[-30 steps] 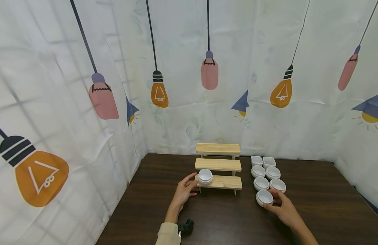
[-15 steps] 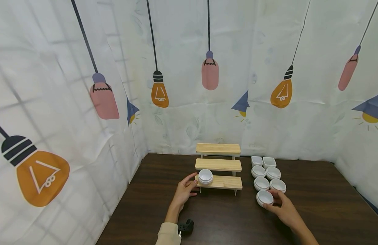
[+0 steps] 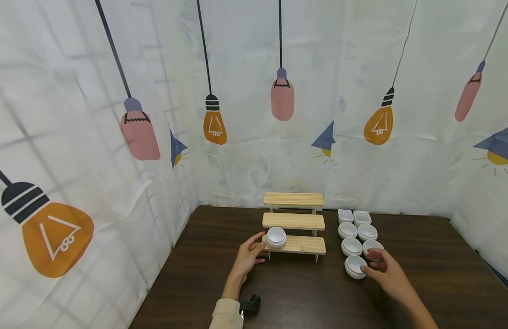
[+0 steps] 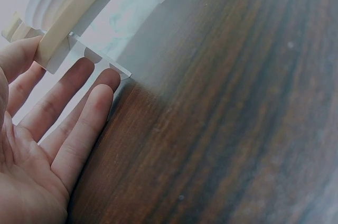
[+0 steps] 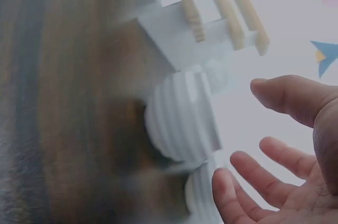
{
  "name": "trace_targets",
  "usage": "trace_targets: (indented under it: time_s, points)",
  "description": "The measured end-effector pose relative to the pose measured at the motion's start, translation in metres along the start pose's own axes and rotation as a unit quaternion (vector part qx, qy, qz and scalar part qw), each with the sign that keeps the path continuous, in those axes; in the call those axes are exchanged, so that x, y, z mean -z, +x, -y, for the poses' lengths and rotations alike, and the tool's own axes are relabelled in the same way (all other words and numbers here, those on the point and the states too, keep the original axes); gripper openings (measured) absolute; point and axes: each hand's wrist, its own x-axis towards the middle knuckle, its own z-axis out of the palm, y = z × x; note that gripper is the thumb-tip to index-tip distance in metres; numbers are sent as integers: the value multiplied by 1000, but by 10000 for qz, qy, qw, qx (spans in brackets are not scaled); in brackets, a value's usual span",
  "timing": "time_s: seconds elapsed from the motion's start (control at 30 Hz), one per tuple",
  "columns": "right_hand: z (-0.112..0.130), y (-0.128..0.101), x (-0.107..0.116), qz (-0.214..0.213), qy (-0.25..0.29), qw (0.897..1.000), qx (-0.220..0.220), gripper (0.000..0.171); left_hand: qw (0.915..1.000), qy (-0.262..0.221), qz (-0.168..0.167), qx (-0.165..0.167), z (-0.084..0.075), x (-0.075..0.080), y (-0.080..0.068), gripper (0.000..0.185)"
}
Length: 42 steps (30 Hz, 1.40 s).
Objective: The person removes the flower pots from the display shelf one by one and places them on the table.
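One white bowl, nearest you in the cluster right of the wooden riser, was in your right hand; now that hand has let go, fingers spread. Your left hand, fingers relaxed, still rests at the riser's left end.

A dark wood-grain bench fills the near and middle ground, its far edge meeting a white fabric backdrop that closes the scene on the left, far and right sides. The backdrop is creased and printed with hanging lamps on thin dark cords: an orange bulb and a pink bulb on the far side, a large orange bulb at near left, and a blue cone shade at right. Lighting is even and diffuse.
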Motion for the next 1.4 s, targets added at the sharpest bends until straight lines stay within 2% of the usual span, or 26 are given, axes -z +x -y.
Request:
trace_targets:
  time_s: [0.23, 0.43, 0.6, 0.87, 1.4]
  points:
    - [16, 3, -2, -197, 175, 9987, 439, 50, 10000, 64, -39, 35, -1, 0, 0, 49]
    - [30, 5, -17, -85, 589, 9957, 703, 46, 10000, 62, -17, 20, -1, 0, 0, 49]
    - [42, 9, -35, 130, 809, 9943, 678, 44, 10000, 73, -1, -8, 0, 1, -2, 50]
    - [57, 16, -67, 249, 1124, 9916, 596, 43, 9999, 29, 57, -124, 2, 1, -1, 52]
    - [77, 35, -122, 432, 1152, 9899, 711, 49, 10000, 35, 8, -74, 0, 0, -1, 49]
